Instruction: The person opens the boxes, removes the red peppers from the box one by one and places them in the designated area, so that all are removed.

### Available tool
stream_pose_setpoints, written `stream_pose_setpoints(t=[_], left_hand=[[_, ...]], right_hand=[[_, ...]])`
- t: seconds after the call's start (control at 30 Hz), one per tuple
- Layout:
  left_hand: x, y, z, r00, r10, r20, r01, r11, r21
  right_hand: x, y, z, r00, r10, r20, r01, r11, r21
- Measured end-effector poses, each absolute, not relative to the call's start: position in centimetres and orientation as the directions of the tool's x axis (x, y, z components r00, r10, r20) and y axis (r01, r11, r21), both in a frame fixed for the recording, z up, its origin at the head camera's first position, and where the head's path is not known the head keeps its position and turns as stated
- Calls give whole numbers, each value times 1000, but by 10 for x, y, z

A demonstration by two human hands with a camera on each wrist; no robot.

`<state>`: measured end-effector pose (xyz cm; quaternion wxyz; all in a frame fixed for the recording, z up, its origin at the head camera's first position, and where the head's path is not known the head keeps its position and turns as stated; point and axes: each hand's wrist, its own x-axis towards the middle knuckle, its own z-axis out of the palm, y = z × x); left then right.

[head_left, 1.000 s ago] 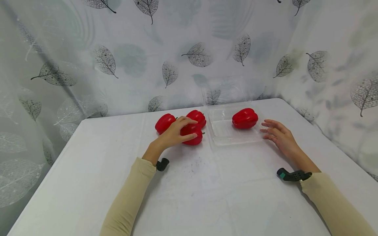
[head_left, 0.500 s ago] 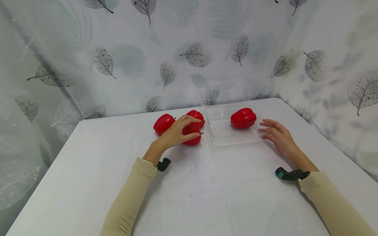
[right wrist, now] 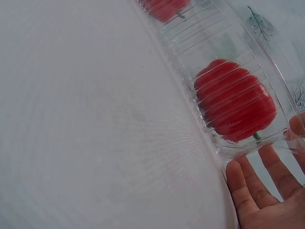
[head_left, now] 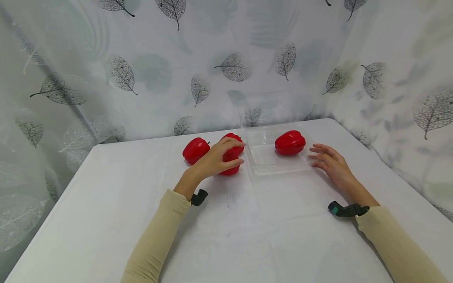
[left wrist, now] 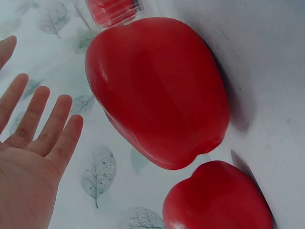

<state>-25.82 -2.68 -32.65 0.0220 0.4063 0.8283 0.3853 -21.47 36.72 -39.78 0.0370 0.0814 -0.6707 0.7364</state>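
Observation:
My left hand (head_left: 213, 160) is held over the front red bell pepper (head_left: 231, 154), its thumb and fingers spread. In the left wrist view the open hand (left wrist: 28, 171) stands apart from the large bell pepper (left wrist: 157, 90). Two more peppers lie close by, a left one (head_left: 196, 151) and a back one (head_left: 232, 136), partly hidden by my fingers. A fourth bell pepper (head_left: 290, 142) lies in the clear plastic container (head_left: 260, 158). My right hand (head_left: 332, 164) is at the container's right side, its fingertips (right wrist: 236, 174) at the wall, loosely bent.
The container's clear lid (head_left: 267, 110) stands raised at the back, against a leaf-patterned curtain (head_left: 148, 98). The white table (head_left: 230, 236) has its far edge just behind the peppers. A dark wrist camera (head_left: 348, 210) sits on my right wrist.
My left hand shifts slightly to the right over the front pepper. The right hand keeps its place beside the container. The whole head view drifts a little.

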Motion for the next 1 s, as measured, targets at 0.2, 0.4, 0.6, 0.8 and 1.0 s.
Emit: stream_pose_setpoints(t=[0.2, 0.4, 0.6, 0.8, 1.0], left_hand=[[-257, -18, -324, -637, 708, 306, 689, 343, 639], [-255, -10, -322, -626, 713, 316, 702, 339, 626], [-255, 1, -321, -610, 728, 312, 713, 333, 617], [-254, 11, -321, -584, 742, 330, 726, 296, 620], [-254, 21, -322, -559, 749, 355, 738, 255, 624]], right_hand=[[-215, 367, -398, -985, -49, 166, -162, -78, -984], [-216, 367, -400, -982, -57, 178, -172, -98, -980], [-215, 367, -400, -981, -63, 186, -179, -107, -978], [-214, 368, -399, -984, -48, 172, -168, -88, -982], [-215, 369, -399, -987, -31, 160, -158, -63, -986]])
